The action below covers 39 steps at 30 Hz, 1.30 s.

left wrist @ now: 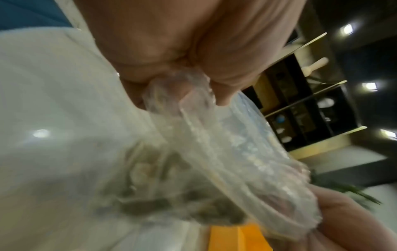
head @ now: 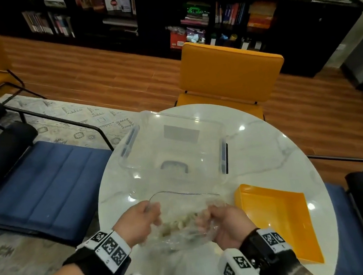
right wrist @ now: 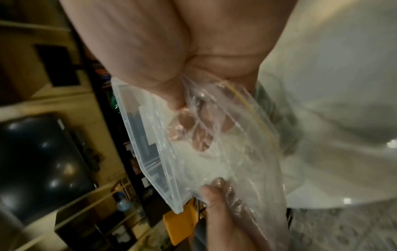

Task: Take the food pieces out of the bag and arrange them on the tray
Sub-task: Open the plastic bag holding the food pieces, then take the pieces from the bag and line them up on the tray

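Observation:
A clear zip bag (head: 182, 210) with pale food pieces (head: 179, 226) inside is held just above the white round table (head: 260, 149). My left hand (head: 141, 221) pinches the bag's left side near its mouth. My right hand (head: 221, 223) grips the bag's right side, its fingers (right wrist: 199, 134) showing through the plastic. In the left wrist view the bag (left wrist: 225, 152) hangs from my curled left fingers (left wrist: 221, 95), with blurred food pieces (left wrist: 150, 178) low in it. An orange tray (head: 280, 219) lies on the table right of my right hand, with nothing in it.
A clear plastic storage box (head: 175, 147) with blue latches stands on the table beyond the bag. An orange chair (head: 230, 73) is at the table's far side, and a blue seat (head: 42, 188) at its left. Dark bookshelves line the back wall.

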Tool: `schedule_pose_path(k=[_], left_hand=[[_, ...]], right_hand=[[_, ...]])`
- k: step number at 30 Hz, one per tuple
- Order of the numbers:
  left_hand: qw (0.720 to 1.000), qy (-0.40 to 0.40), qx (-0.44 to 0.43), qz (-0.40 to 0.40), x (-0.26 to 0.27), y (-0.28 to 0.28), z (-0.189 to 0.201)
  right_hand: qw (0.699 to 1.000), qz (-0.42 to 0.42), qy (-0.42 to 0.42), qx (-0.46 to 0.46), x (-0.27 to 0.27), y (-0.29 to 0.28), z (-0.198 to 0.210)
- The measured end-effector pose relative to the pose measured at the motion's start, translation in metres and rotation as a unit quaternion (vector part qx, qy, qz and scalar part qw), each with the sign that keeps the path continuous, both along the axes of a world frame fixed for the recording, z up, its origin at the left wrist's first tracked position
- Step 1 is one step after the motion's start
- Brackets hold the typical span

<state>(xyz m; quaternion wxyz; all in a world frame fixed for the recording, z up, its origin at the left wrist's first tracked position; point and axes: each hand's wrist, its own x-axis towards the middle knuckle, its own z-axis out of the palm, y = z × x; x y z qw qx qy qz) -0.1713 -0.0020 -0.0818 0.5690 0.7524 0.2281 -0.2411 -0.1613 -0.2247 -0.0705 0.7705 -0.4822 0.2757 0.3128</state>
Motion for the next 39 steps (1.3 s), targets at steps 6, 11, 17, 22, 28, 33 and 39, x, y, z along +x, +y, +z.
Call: schedule_pose_path(k=[6, 11, 17, 22, 28, 33, 39], left_hand=[[0.904, 0.137, -0.339, 0.224, 0.009, 0.004, 0.004], [0.878, 0.126, -0.38, 0.262, 0.015, -0.011, 0.013], [0.942, 0.061, -0.305, 0.122, 0.005, 0.0, -0.006], [0.992, -0.02, -0.102, 0.066, 0.0, -0.005, -0.027], [0.996, -0.083, 0.022, 0.029, 0.011, -0.022, -0.042], [0.97, -0.14, 0.179, -0.087, 0.007, -0.027, -0.046], [0.805, -0.36, 0.36, -0.303, -0.002, -0.031, -0.026]], right_hand=[[0.998, 0.021, 0.022, 0.056, -0.014, -0.012, 0.002], [0.979, 0.157, -0.016, -0.128, -0.024, -0.016, -0.017], [0.994, -0.043, 0.103, 0.013, -0.012, -0.021, -0.016], [0.99, -0.073, 0.117, 0.004, -0.012, -0.019, -0.023], [0.983, 0.041, 0.065, -0.166, -0.019, -0.013, -0.036], [0.862, 0.16, -0.137, -0.462, -0.018, -0.021, -0.032], [0.611, 0.38, -0.389, -0.576, -0.002, -0.016, -0.013]])
